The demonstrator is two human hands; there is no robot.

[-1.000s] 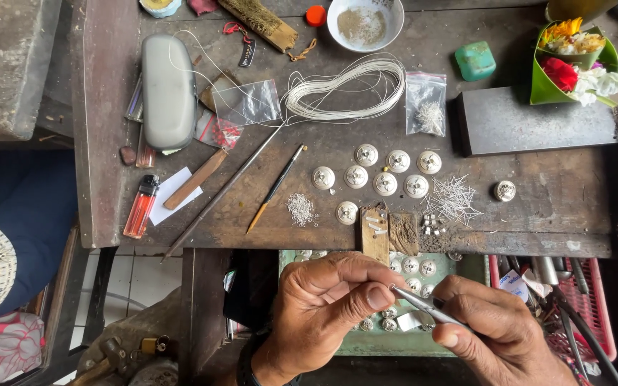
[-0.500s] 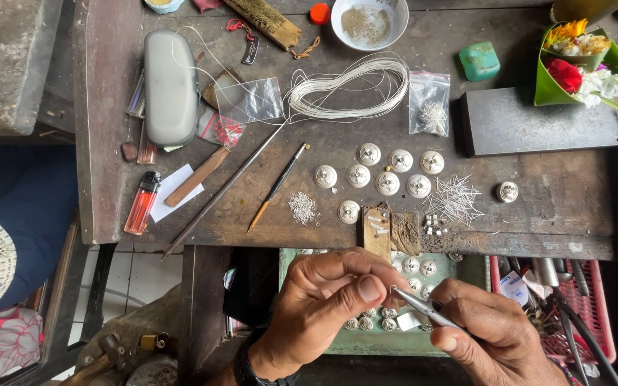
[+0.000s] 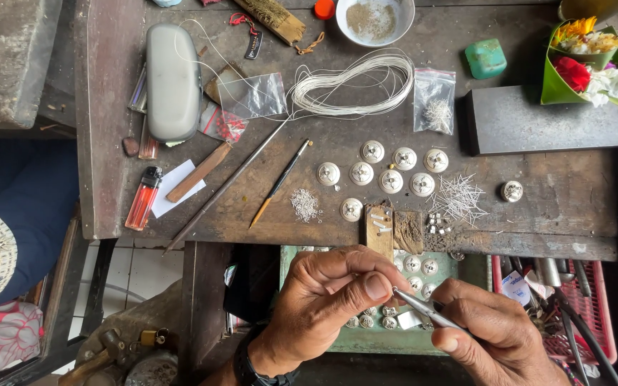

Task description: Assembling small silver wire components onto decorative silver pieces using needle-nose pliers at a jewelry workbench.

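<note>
A person's two hands meet low in the frame, below a worn wooden workbench (image 3: 538, 193). The left hand (image 3: 330, 300) is closed, thumb pressed to forefinger; what it pinches is too small to make out. The right hand (image 3: 495, 336), at four o'clock from the left, grips slim metal tweezers (image 3: 423, 307) whose tip touches the left thumb. Round silver buttons (image 3: 391, 180) lie in a cluster on the bench at twelve o'clock from the hands. A coil of white wire (image 3: 355, 84) sits farther up, a red lighter (image 3: 142, 198) at ten o'clock.
</note>
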